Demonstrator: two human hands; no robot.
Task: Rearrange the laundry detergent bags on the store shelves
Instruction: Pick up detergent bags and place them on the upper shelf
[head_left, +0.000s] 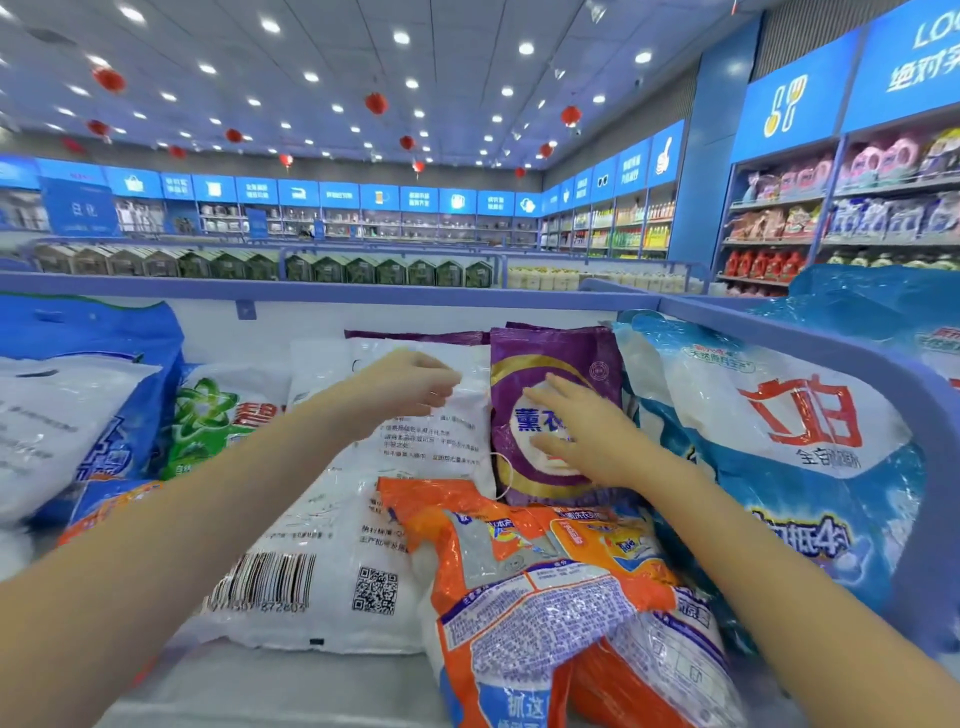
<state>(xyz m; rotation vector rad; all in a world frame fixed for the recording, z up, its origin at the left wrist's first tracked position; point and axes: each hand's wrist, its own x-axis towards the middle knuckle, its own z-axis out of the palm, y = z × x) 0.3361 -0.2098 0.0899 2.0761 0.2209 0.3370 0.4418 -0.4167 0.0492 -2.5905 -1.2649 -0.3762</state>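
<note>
Left hand (410, 387): fingers curled, pinching the far end of the white detergent bag (322, 519), which lies mid-shelf, barcode up.
Right hand (582, 431): fingers straight, pressed flat on the purple detergent bag (561, 348) — just right of the white one.
Near: orange detergent bag (519, 571) overlaps both.

I log: barcode bag (311, 545) flat mid shelf (234, 686) | crumpled bag (545, 597) on its near-right corner | upright bag (550, 348) behind that | large bag (779, 441) right | star-logo bag (218, 415) left

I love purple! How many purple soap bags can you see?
1 in full: the purple bag in the middle, under the right hand. More may hide: purple edges show behind it and the white bag.
</note>
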